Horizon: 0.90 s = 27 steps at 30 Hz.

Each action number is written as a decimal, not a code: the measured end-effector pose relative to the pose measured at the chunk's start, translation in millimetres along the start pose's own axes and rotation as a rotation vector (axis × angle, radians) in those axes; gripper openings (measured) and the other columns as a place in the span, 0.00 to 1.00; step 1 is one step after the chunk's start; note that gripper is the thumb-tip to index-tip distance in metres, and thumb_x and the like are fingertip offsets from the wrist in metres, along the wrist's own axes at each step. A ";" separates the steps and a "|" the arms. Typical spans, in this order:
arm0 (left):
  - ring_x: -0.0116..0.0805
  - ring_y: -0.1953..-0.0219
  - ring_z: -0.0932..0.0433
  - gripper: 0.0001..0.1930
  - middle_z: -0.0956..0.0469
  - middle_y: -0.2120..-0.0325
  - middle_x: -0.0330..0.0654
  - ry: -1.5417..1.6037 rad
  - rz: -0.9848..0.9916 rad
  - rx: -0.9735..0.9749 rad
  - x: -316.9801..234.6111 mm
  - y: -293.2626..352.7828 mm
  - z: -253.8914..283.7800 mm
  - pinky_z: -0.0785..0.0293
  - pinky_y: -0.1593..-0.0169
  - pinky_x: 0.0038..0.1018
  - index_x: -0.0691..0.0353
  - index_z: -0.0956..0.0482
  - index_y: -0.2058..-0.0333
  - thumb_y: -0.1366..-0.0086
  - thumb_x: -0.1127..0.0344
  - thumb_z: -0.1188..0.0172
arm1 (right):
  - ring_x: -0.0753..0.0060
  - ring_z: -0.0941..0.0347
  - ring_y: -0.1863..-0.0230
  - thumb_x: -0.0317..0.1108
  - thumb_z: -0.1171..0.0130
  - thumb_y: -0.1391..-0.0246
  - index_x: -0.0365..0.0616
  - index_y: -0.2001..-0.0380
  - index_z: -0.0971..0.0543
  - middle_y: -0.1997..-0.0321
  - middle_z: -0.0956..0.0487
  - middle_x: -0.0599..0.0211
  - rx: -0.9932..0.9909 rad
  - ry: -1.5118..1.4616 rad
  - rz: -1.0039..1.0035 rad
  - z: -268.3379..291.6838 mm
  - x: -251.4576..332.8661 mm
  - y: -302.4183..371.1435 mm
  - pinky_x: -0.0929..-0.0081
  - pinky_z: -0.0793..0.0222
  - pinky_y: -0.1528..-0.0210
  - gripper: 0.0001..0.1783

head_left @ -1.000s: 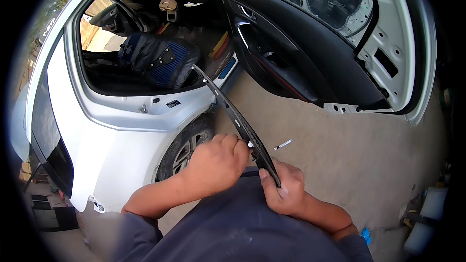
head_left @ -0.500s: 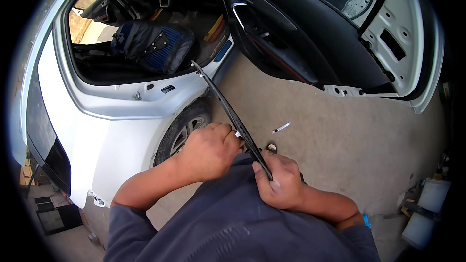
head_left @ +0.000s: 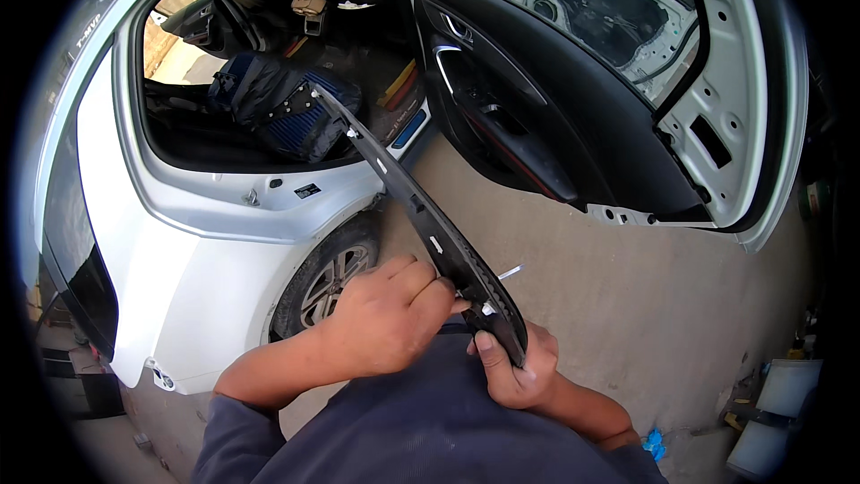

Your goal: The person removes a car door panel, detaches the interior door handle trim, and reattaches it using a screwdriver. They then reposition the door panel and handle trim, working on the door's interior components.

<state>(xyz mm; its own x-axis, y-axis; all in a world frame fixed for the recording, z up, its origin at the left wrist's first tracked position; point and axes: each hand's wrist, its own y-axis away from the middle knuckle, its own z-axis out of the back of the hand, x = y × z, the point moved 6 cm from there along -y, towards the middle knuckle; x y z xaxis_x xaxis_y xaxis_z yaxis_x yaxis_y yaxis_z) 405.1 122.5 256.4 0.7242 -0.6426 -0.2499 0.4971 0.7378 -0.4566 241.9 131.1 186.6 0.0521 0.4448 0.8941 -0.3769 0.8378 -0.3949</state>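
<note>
A long, narrow black plastic trim strip (head_left: 459,260) slants from the car's rear doorway down to my body. Its inner side faces up, with several white clips along it. My right hand (head_left: 521,375) grips the strip's near end, thumb on top and fingers behind. My left hand (head_left: 392,312) is closed, its fingertips pressed at the strip's left edge beside a white clip (head_left: 488,309). Whatever lies between those fingertips is hidden.
The white car (head_left: 193,282) stands at left, its rear wheel (head_left: 336,278) beside my left arm. An opened door (head_left: 537,116) spans the upper right. A dark bag (head_left: 291,108) lies inside the doorway. A thin white stick (head_left: 511,271) is on the floor; pale containers (head_left: 788,390) stand at right.
The strip has turned so its clipped inner side shows broadly, and its far tip has swung up and left. My left hand has shifted slightly down and right along the strip.
</note>
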 end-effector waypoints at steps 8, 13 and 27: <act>0.42 0.76 0.25 0.14 0.25 0.75 0.46 0.279 0.043 -0.095 -10.3 12.5 6.6 0.28 0.74 0.34 0.71 0.20 0.63 0.46 0.70 0.30 | 0.61 0.22 0.77 0.20 0.42 0.45 0.33 0.74 0.25 0.76 0.21 0.55 0.061 0.068 0.205 12.3 9.4 -1.1 0.70 0.26 0.75 0.05; 0.47 0.71 0.21 0.09 0.21 0.71 0.50 0.658 0.186 -0.097 -12.6 15.7 5.6 0.25 0.69 0.36 0.70 0.19 0.60 0.37 0.73 0.35 | 0.53 0.24 0.76 0.21 0.34 0.56 0.28 0.72 0.24 0.75 0.24 0.52 0.059 0.028 0.331 12.4 16.4 -8.1 0.67 0.26 0.74 0.09; 0.35 0.68 0.18 0.08 0.17 0.69 0.44 1.043 0.491 -0.104 -12.5 23.8 2.1 0.25 0.63 0.29 0.69 0.17 0.56 0.33 0.77 0.38 | 0.50 0.25 0.75 0.22 0.32 0.53 0.31 0.74 0.30 0.78 0.28 0.55 0.093 -0.107 0.329 11.0 -3.6 -9.1 0.59 0.20 0.64 0.13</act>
<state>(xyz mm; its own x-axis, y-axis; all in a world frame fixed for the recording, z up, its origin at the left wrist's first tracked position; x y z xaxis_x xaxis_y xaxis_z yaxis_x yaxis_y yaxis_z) 408.8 148.5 250.4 0.0583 -0.1851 -0.9810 0.1948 0.9659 -0.1707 234.9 118.4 189.2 -0.1813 0.6464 0.7412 -0.4402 0.6206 -0.6489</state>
